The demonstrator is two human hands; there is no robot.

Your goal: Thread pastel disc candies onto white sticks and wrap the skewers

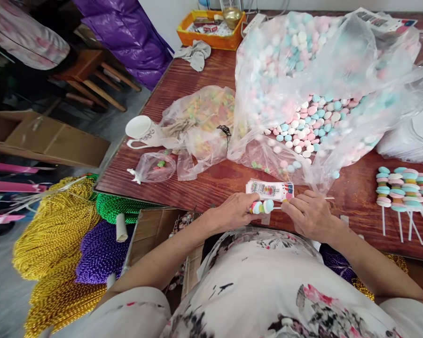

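My left hand (237,210) grasps the coloured stack (262,207) by its left end, near the table (359,206) edge. My right hand (310,213) is closed around the white stick (278,208), I think; my fingers hide the exact pinch. I'd best keep both hands in line so the stick doesn't bend, and press lightly on the pieces. Just beyond lie printed cards (268,189); rightward, filled skewers (396,190) show the snug stacking; farther off sits the open bag (359,56).

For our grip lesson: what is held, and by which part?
The left hand holds the candy skewer by its candy end; the right hand, unclear.
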